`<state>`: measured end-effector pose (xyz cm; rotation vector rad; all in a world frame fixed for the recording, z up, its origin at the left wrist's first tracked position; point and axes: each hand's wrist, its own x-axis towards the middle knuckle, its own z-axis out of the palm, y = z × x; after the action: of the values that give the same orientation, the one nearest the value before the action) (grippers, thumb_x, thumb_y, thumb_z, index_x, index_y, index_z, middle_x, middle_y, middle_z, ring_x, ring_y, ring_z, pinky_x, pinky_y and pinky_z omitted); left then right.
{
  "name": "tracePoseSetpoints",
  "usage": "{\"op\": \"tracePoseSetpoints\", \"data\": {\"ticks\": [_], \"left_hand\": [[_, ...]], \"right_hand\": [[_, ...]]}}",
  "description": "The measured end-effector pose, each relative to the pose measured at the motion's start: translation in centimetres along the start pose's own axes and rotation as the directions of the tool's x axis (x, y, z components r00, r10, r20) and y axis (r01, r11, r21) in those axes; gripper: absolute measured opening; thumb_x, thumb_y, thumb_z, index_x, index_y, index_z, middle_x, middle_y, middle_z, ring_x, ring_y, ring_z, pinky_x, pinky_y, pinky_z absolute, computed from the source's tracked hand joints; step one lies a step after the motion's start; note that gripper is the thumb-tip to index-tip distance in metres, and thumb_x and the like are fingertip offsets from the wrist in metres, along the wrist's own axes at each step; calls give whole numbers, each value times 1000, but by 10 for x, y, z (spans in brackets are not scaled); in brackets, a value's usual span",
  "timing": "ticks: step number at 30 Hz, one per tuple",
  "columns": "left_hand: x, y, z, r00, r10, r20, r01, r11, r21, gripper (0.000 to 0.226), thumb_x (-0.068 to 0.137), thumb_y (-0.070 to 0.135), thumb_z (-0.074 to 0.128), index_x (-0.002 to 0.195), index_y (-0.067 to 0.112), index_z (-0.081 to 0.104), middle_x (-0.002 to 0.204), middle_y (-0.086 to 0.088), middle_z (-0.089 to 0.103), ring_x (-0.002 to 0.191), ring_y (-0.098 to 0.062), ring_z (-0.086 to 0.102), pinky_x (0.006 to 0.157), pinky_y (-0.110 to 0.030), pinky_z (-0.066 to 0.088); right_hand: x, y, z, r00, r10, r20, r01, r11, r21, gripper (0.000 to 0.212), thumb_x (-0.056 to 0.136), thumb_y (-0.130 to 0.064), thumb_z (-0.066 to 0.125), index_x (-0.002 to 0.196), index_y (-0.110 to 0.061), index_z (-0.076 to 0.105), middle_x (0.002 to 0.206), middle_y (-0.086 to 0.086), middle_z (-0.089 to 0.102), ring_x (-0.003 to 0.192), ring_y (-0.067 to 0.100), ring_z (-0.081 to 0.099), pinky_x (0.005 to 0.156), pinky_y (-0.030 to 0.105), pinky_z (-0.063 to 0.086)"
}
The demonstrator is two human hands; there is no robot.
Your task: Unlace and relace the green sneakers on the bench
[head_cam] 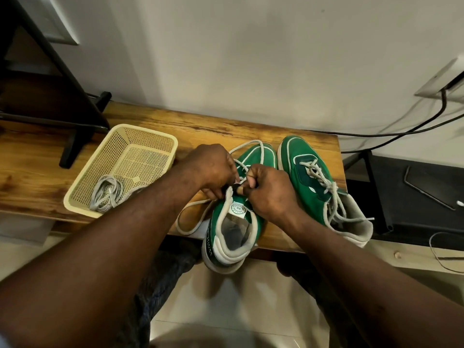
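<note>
Wooden worktop (226, 126) carrying the near sneaker (226, 234) and the laced sneaker (313, 172), side by side.
The near sneaker's heel overhangs the front edge; a cream basket (160, 139) sits left; left hand (213, 167) and right hand (268, 189) each pinch its white lace (262, 150) by the tongue.

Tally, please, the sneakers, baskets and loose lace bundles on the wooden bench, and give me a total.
Green sneakers: 2
Cream basket: 1
Grey lace bundle, lying in the basket: 1
Total: 4
</note>
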<state>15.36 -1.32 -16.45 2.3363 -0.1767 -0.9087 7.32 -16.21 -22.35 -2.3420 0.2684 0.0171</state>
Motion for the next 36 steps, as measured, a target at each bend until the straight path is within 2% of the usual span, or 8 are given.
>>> {"op": "tracePoseSetpoints", "data": {"ticks": [7,9,14,18,24,29,32,36], "left_hand": [[3,0,-2,999,48,-2,-46,983,175,21,95,9,71,87,26,79,82,0,78,64,-16,76,62,-33,65],[3,-1,2,993,118,-21,-106,947,302,23,95,10,66,87,29,77,91,6,75,71,-13,69,62,-28,54],[-2,1,3,982,188,31,-181,871,456,21,96,11,57,101,24,72,104,0,71,93,-20,62,72,-32,43],[-4,2,1,967,255,-9,-218,843,491,15,98,18,57,92,27,67,97,0,68,90,-22,63,71,-34,50],[-7,1,-6,951,302,-61,-236,842,485,28,100,21,60,74,29,56,92,5,59,90,-21,58,77,-38,49],[-13,-2,-10,938,332,-97,-253,851,460,28,98,20,62,72,30,56,95,3,61,93,-23,59,86,-46,54],[-13,-3,-10,933,332,-139,-253,880,401,27,95,19,63,72,32,59,90,8,64,90,-21,62,86,-45,55],[-13,-4,-11,962,267,-57,-225,893,391,19,94,24,66,78,33,65,90,11,70,93,-17,66,90,-44,57]], "right_hand": [[5,7,5,999,48,11,-50,983,175,46,82,-1,82,64,-24,47,73,10,69,79,11,77,71,52,63],[4,6,6,999,44,19,-47,984,172,45,82,-2,83,65,-24,47,72,7,69,78,12,77,71,52,63],[2,-9,-7,991,-73,111,88,986,-143,35,83,-18,82,78,-28,49,74,-6,63,72,17,62,70,45,58],[-6,-23,-12,981,-166,101,194,844,-500,49,79,-34,82,114,-28,48,112,-1,55,108,26,54,91,47,50],[-8,-22,-12,1000,4,15,5,839,-544,95,76,-53,87,152,-33,33,162,9,24,144,36,33,109,57,47],[-5,-19,-9,999,33,31,-16,896,-444,111,75,-53,89,159,-32,21,165,6,27,128,34,60,96,44,56],[-4,-17,-7,1000,18,-13,-21,894,-448,116,75,-56,88,162,-28,16,163,5,31,123,33,63,91,43,57],[-4,-14,-4,999,3,-32,-17,895,-446,113,76,-55,87,160,-24,17,161,4,36,121,32,63,90,43,57]]}}
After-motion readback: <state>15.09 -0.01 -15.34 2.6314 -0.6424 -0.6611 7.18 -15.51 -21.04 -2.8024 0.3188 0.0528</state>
